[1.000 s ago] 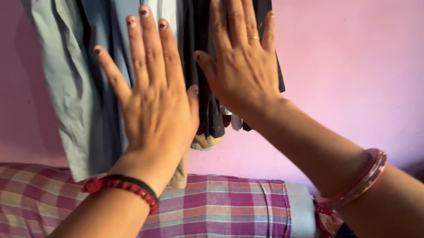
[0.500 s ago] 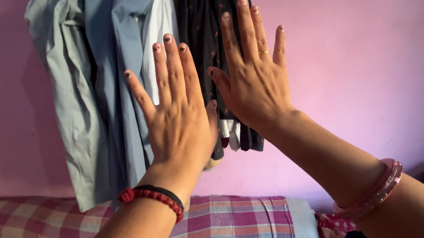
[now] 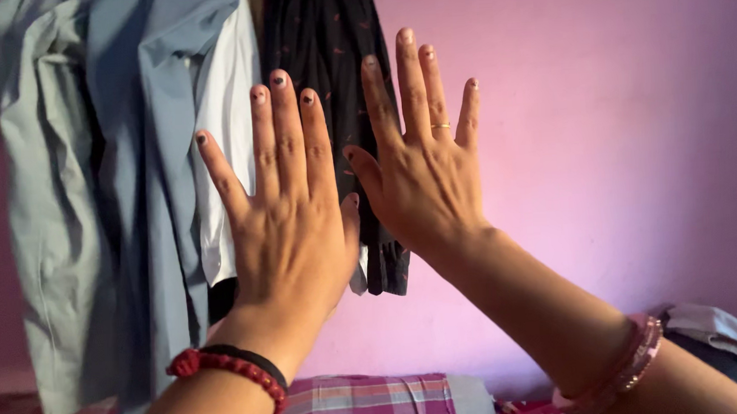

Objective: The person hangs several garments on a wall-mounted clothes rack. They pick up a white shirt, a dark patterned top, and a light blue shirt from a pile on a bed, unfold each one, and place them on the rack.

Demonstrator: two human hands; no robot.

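Both your hands are spread wide and hold nothing: left hand (image 3: pixel 289 229) and right hand (image 3: pixel 422 182) at frame center, before the shirts (image 3: pixel 127 162) hanging at upper left. Snagging your ring (image 3: pixel 440 126) or bracelet (image 3: pixel 233 369) could drag the dark shirt (image 3: pixel 326 65) down.

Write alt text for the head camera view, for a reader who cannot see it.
Two bare hands, left hand and right hand, are raised side by side with fingers spread and backs to the camera. Behind them, hanging shirts in grey, blue, white and dark cloth cover a pink wall. A checked cloth lies below.
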